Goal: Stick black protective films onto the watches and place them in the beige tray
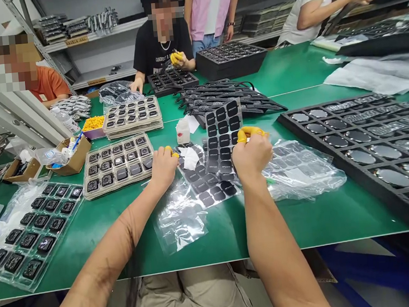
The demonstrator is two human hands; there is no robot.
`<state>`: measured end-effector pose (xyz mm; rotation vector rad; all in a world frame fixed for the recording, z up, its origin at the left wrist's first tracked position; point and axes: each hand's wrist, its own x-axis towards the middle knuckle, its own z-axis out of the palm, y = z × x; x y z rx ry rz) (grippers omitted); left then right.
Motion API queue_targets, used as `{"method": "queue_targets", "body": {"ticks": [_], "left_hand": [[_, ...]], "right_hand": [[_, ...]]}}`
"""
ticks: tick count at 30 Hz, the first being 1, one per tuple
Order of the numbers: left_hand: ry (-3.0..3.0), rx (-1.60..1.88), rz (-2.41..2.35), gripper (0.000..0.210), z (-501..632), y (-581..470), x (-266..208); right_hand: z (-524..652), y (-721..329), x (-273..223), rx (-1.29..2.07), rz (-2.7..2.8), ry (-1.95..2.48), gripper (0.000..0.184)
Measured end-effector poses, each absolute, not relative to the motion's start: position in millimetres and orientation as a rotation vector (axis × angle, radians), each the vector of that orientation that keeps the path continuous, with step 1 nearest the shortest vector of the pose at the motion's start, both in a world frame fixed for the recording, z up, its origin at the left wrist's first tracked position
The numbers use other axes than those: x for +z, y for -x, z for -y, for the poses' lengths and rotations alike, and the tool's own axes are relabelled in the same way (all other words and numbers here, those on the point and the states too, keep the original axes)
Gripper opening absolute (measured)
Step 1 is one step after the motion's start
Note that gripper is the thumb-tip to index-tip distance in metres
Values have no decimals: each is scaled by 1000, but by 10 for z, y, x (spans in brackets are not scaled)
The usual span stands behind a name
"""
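Two bare arms reach over the near edge of a green bench (226,235). The right hand (252,151), forearm leaning slightly left, curls inward and pinches the right edge of one raised sticker sheet (222,127), three black squares across, above the bench's middle. The left hand (164,166), forearm slanting up and right, is curled, knuckles up, by one tray (131,181) of fifteen dark squarish pieces; its grip I cannot tell. Near the bench's left corner, another tray (63,229) carries fifteen watch-like pieces.
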<state>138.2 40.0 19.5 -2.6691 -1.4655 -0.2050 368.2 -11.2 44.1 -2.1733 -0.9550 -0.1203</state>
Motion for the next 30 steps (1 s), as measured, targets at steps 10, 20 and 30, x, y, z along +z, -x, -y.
{"method": "queue_targets", "body": {"ticks": [10, 20, 30], "left_hand": [[2661, -474, 1462, 30, -329, -1318, -222], [2618, -791, 1588, 34, -416, -1305, -329], [2664, -1076, 1556, 34, -425, -1304, -326]], "right_hand": [[42, -3718, 345, -77, 952, 1964, 24], [20, -3710, 292, -22, 915, 1912, 22], [11, -3748, 242, -4, 899, 1888, 22]]}}
